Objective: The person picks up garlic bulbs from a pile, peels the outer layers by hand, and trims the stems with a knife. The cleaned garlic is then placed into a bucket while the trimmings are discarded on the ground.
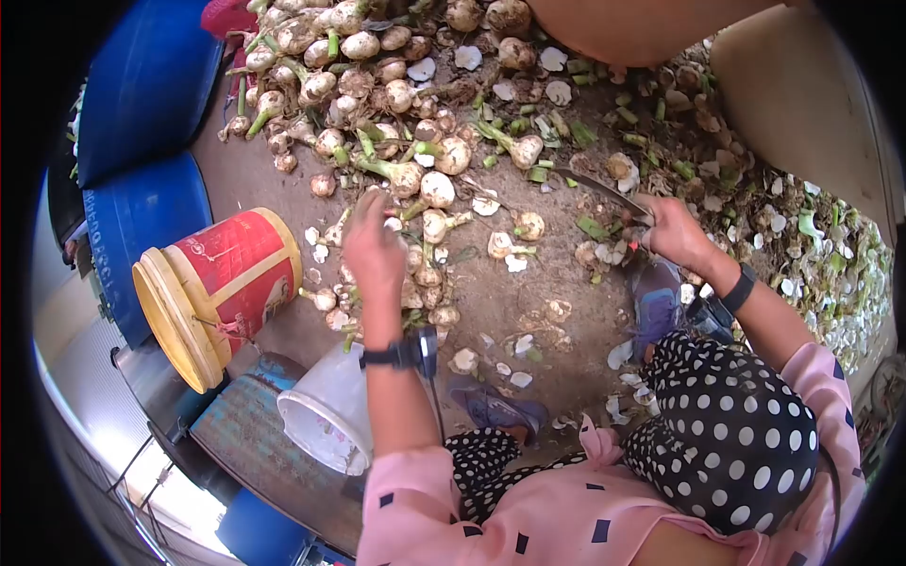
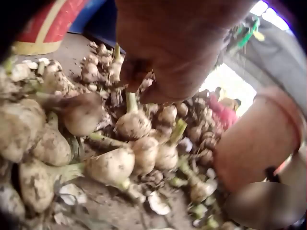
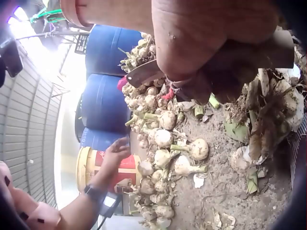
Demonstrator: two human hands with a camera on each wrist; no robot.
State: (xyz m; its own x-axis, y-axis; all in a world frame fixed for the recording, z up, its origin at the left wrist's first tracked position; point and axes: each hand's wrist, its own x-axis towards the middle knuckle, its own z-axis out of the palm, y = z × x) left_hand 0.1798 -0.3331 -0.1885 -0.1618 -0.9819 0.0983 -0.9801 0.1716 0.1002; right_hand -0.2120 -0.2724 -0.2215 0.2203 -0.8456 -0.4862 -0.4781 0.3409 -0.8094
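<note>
My right hand grips a knife with a long, slightly curved blade, held over the soil at the right of the bulbs. The right wrist view shows the blade sticking out past the hand. My left hand, blurred, hovers over the near left part of a heap of soil-streaked garlic bulbs with short green stems. In the right wrist view the left hand has loosely extended fingers with nothing in them. From the left wrist, one bulb stands with its stem just below the fingers.
A red and yellow bucket lies tipped at the left, near blue drums. A white bucket is beside my left forearm. Trimmed stems and white peelings cover the ground at the right. An orange tub stands ahead.
</note>
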